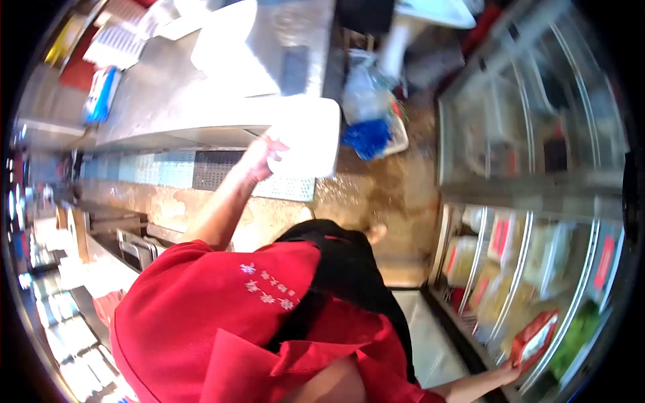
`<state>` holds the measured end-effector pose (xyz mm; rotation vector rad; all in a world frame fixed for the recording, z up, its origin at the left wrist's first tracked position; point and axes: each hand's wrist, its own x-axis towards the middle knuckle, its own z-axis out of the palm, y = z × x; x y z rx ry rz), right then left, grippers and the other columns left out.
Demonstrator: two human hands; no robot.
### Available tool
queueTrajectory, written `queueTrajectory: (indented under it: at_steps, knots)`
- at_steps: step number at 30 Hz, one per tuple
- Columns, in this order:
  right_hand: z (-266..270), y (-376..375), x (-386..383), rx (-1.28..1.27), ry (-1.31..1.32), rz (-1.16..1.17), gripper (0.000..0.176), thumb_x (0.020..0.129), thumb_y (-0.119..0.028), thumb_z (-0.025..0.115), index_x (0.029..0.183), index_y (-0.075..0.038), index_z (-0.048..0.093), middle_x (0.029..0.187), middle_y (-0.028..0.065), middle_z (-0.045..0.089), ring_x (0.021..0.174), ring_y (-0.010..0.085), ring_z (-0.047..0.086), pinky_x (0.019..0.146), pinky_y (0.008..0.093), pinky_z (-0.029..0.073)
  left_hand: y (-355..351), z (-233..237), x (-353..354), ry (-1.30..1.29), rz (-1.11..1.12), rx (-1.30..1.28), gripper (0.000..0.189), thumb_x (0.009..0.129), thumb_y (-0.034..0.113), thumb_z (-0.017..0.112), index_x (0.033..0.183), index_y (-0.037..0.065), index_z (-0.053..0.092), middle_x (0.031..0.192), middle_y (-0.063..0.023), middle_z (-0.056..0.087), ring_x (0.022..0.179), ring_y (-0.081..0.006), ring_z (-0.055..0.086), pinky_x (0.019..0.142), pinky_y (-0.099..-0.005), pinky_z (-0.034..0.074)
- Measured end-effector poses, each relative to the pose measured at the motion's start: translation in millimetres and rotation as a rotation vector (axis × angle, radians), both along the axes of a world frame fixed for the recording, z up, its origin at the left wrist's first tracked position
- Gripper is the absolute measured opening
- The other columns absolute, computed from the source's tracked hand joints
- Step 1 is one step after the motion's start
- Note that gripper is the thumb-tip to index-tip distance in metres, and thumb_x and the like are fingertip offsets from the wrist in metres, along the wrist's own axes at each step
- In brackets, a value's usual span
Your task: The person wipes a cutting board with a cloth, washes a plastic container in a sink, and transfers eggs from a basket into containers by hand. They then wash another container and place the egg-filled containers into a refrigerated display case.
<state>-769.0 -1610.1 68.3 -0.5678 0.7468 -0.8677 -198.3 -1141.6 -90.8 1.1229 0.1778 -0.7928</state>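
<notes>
My left hand [261,158] grips the near left edge of a white rectangular tray or container [309,138], held up beside the steel counter [161,80]. Its surface is washed out by glare. Toward the lower right, my right hand [512,371] is closed on a red and white package [536,339] at the shelves of the glass-fronted fridge [531,269]. Bagged and boxed goods stand on these shelves, with something green [574,339] beside the package.
A blue plastic bag [368,138] lies in a white bin on the wet brown floor [403,195]. A blue and white packet [102,94] stands on the counter's left. Mats [168,168] run along the counter's foot. Metal racks [138,248] stand at the left.
</notes>
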Motion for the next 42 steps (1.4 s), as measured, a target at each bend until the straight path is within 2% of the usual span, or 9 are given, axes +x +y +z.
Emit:
queueTrajectory:
  at_steps: [7,13,17,26,29,33,35,39,42]
  knots:
    - [-68,40,58,-0.044,0.322,-0.229,0.022,0.076,-0.01,0.046,0.096,-0.002,0.046,0.083,0.0044,0.049,0.062,0.0139,0.043,0.055,0.0273,0.035,123,10,31,0.001,0.026,-0.008,0.066,0.061,-0.005,0.054,0.126,-0.004,0.04,0.114,-0.017,0.055,0.103,-0.028,0.057,0.09,-0.0359,0.046]
    - [-135,32,147,-0.09,0.347,-0.221,0.012,0.066,-0.004,0.047,0.077,-0.003,0.045,0.056,0.0004,0.045,0.034,0.0106,0.033,0.03,0.0195,0.028,194,15,88,-0.134,0.281,0.019,0.054,0.065,-0.006,0.053,0.118,-0.003,0.046,0.107,-0.017,0.058,0.094,-0.0263,0.06,0.082,-0.0346,0.051]
    - [-86,87,351,-0.046,0.236,0.119,0.035,0.06,-0.002,0.055,0.094,0.001,0.051,0.063,0.005,0.054,0.036,0.0114,0.037,0.03,0.0199,0.03,203,-15,150,-0.152,0.513,0.176,0.046,0.07,-0.006,0.05,0.115,-0.005,0.044,0.098,-0.0188,0.057,0.087,-0.0296,0.059,0.077,-0.0384,0.051]
    - [-79,92,711,-0.239,0.088,0.748,0.041,0.065,0.0,0.055,0.106,0.002,0.052,0.089,0.006,0.059,0.059,0.0117,0.054,0.036,0.0197,0.035,186,-40,263,-0.081,0.59,0.232,0.033,0.077,0.001,0.055,0.109,-0.003,0.047,0.097,-0.0182,0.057,0.088,-0.0301,0.058,0.074,-0.042,0.051]
    - [-61,147,805,-0.371,0.083,0.7,0.047,0.065,0.003,0.053,0.112,0.001,0.051,0.099,0.009,0.057,0.073,0.0154,0.059,0.039,0.0212,0.039,179,-56,301,-0.237,0.677,0.54,0.048,0.076,0.01,0.062,0.118,-0.003,0.044,0.103,-0.0187,0.058,0.09,-0.0301,0.059,0.079,-0.038,0.05]
    - [-69,197,889,-0.475,0.132,0.875,0.037,0.065,0.003,0.053,0.101,-0.002,0.054,0.08,0.0057,0.057,0.051,0.0121,0.052,0.033,0.0212,0.032,172,-51,321,-0.481,0.57,0.947,0.062,0.075,0.011,0.063,0.131,0.002,0.038,0.118,-0.0187,0.053,0.097,-0.0306,0.058,0.084,-0.0349,0.047]
    - [-74,226,918,-0.506,0.123,0.963,0.031,0.065,0.003,0.053,0.096,-0.003,0.054,0.073,0.0047,0.056,0.046,0.0111,0.049,0.031,0.021,0.029,175,-67,328,-0.889,0.476,1.32,0.066,0.074,0.009,0.063,0.134,0.007,0.036,0.129,-0.0172,0.045,0.109,-0.03,0.052,0.091,-0.0336,0.043]
    - [-75,292,957,-0.566,0.12,1.125,0.023,0.065,0.003,0.052,0.087,-0.002,0.054,0.068,0.0046,0.053,0.043,0.0112,0.046,0.03,0.0218,0.029,172,-12,312,-0.508,0.526,0.71,0.073,0.073,0.009,0.062,0.138,0.012,0.031,0.139,-0.0186,0.032,0.128,-0.0289,0.031,0.105,-0.0314,0.028]
    - [-72,333,969,-0.616,0.115,1.181,0.017,0.065,0.005,0.05,0.08,-0.001,0.055,0.064,0.0033,0.05,0.045,0.0102,0.046,0.032,0.0229,0.03,181,-25,310,-0.729,0.414,0.79,0.089,0.068,0.017,0.07,0.141,0.011,0.02,0.141,-0.0207,0.025,0.132,-0.0328,0.023,0.108,-0.0388,0.022]
